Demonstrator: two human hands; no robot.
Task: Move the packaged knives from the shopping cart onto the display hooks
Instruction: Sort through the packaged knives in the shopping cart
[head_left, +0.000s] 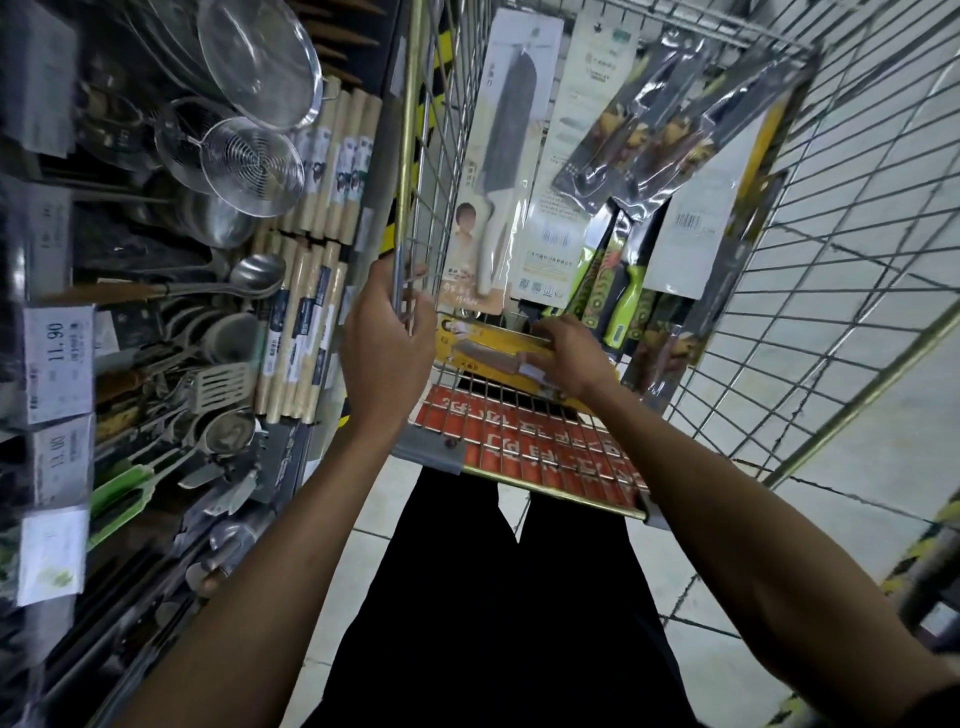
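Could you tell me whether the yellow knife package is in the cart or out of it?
In: the yellow knife package lies within the wire walls of the cart, gripped by the right hand.

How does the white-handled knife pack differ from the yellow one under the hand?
The white-handled knife pack leans upright, untouched; the yellow pack lies crosswise, held by the right hand. The white-handled pack's card is pale, the yellow pack's bright. Both sit in the cart.

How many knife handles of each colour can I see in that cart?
White handle: 1
Green handle: 1
Brown handle, in the yellow pack the right hand grips: 1
Black handles: 2
Total: 5; other packs hide theirs.
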